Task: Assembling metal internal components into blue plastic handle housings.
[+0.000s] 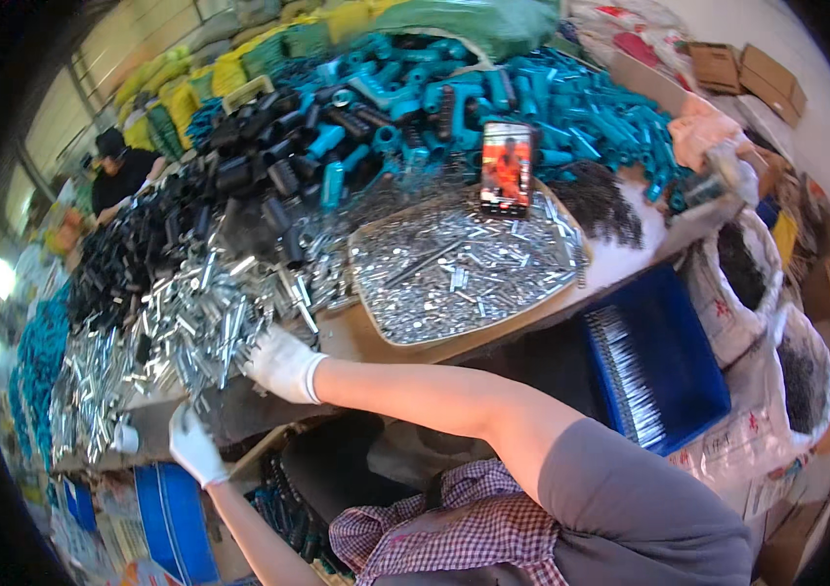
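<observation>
My right hand [283,363], in a white glove, reaches out across the table edge and is curled into the near side of a heap of shiny metal tubes [190,322]. My left hand [195,444], also in a white glove, is lower at the table's front edge, just below the heap's loose tubes. Whether it holds anything is unclear. A checked cloth [444,532] covers my lap at the bottom.
A shallow tray [415,347] of small metal parts lies right of the heap, with a phone [506,166] propped behind it. Teal handles [552,98] and black handles [239,166] are piled at the back. A blue crate [674,332], white sacks [757,283] and another person [117,171] are around.
</observation>
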`<state>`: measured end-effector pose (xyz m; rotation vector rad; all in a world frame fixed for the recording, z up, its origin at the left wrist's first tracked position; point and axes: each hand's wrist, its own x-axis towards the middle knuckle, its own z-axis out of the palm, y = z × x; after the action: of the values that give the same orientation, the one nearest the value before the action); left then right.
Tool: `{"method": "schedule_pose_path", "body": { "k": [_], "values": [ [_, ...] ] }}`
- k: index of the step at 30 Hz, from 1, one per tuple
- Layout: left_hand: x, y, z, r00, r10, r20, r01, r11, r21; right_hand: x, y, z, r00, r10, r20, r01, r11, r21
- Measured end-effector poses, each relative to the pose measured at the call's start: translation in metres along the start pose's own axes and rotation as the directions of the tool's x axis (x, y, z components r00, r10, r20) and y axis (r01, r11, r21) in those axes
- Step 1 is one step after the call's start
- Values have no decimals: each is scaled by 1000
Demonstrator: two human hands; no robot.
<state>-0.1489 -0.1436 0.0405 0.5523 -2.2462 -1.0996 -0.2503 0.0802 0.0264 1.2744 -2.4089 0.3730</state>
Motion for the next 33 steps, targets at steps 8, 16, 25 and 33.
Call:
{"method": "schedule_pose_path", "body": {
  "k": [8, 16, 25, 33],
  "values": [
    [-101, 94, -25, 993, -31, -116, -26, 890, -455, -137, -45, -88, 909, 414, -52, -158, 456, 876],
    [-154, 121, 23, 950, 127, 284, 65, 810, -582, -230, -27, -119, 870, 485, 85, -312, 411, 856],
    [-181, 137, 53, 778, 320, 541, 59, 820, -570, -238, -33, -137, 822, 339, 457, -413, -196, 889],
    [-197, 154, 68, 630, 438, 641, -10, 830, -557, -243, -21, -150, 864, 350, 362, -424, 119, 898]
  ]
}}
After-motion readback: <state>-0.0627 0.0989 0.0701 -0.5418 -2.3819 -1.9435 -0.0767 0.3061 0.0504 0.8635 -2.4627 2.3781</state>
